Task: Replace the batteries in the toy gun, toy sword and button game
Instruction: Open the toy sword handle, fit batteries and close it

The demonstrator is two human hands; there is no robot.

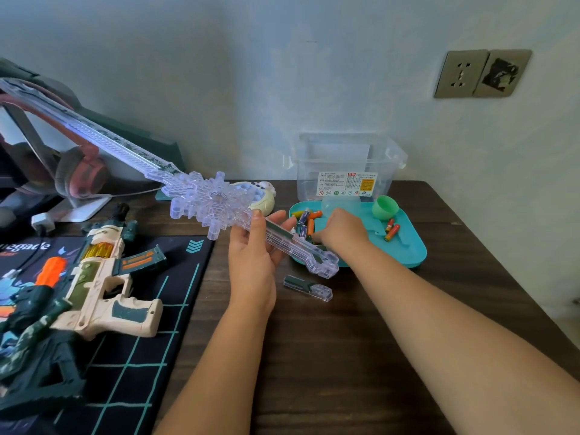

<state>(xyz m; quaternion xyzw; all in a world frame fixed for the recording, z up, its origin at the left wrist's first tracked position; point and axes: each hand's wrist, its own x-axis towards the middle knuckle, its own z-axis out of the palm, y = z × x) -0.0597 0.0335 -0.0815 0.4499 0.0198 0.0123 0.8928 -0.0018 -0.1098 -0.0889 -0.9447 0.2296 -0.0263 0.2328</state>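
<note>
My left hand (255, 246) grips the handle of the clear toy sword (201, 199), whose long blade points up to the far left. The handle's battery slot faces up, uncovered. Its clear cover (309, 287) lies on the table below the handle. My right hand (340, 229) reaches into the teal tray (411, 246), fingers down among several loose batteries (306, 222); whether it holds one is hidden. The toy gun (103, 277) lies on the dark mat at left. The pale button game (263, 196) sits behind the sword's guard.
A clear plastic box (346, 166) stands at the wall behind the tray. A green cup half (385, 207) and two more batteries (391, 229) sit in the tray. Headphones on a stand (78, 174) are at the back left. The mat (175, 277) covers the table's left.
</note>
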